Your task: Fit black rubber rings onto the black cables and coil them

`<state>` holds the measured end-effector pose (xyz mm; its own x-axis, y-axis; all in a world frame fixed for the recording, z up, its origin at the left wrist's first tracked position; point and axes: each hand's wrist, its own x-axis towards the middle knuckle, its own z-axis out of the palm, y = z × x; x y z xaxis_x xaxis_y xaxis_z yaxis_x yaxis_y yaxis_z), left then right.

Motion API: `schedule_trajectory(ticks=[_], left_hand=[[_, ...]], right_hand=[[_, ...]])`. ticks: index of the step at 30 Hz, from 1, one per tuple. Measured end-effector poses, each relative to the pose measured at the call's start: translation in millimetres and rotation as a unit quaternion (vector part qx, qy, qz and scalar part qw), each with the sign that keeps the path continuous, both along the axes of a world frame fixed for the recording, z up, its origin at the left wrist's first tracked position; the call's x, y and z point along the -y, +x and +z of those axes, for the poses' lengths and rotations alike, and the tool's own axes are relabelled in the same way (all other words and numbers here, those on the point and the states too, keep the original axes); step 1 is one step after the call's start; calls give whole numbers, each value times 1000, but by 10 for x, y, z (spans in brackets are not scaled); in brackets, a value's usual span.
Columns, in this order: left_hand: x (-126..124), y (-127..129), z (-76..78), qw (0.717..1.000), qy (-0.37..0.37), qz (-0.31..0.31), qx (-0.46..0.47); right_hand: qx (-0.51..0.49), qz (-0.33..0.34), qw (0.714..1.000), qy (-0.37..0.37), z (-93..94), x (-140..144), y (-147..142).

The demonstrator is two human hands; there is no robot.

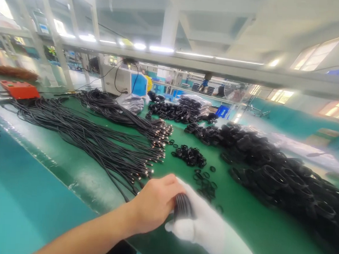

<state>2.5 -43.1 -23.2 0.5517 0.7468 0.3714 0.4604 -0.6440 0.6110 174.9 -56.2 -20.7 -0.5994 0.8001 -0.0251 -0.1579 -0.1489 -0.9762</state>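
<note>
My bare left hand (153, 203) and my right hand (206, 230), in a white glove, meet over the green table (246, 223) near its front edge. Between them is a small coil of black cable (183, 206). Both hands are closed around it, the left from the left side and the right from below and behind. Most of the coil is hidden by the fingers. Loose black cables with metal ends (105, 142) lie fanned out just beyond my left hand. Small black rings (204, 183) are scattered just beyond the coil.
A heap of coiled black cables (284, 176) fills the table's right side. A small pile of black rings (189, 155) sits mid-table. More coils and plastic bags (185, 107) lie farther back. An orange box (18, 89) and a white machine (126, 80) stand at the far left.
</note>
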Motion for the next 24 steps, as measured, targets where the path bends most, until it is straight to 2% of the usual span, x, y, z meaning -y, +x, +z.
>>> schedule_trajectory(ticks=[5, 10, 13, 17, 19, 24], left_hand=[[-38, -9, 59, 997, -68, 18, 27], [-104, -50, 74, 972, -222, 32, 74], [-124, -44, 77, 971, -228, 45, 53], [-136, -14, 106, 989, -127, 72, 3], [-153, -3, 98, 992, -104, 74, -6], [-201, 37, -9, 963, -252, 80, 45]], right_hand=[[17, 38, 997, -63, -118, -102, -42], [-79, 55, 988, -125, -230, -160, -5], [-77, 39, 989, -124, -271, -167, -7], [-69, 24, 991, -108, -330, -150, -12], [-67, 25, 990, -118, -351, -146, -7], [-53, 6, 994, -94, -337, -157, -21]])
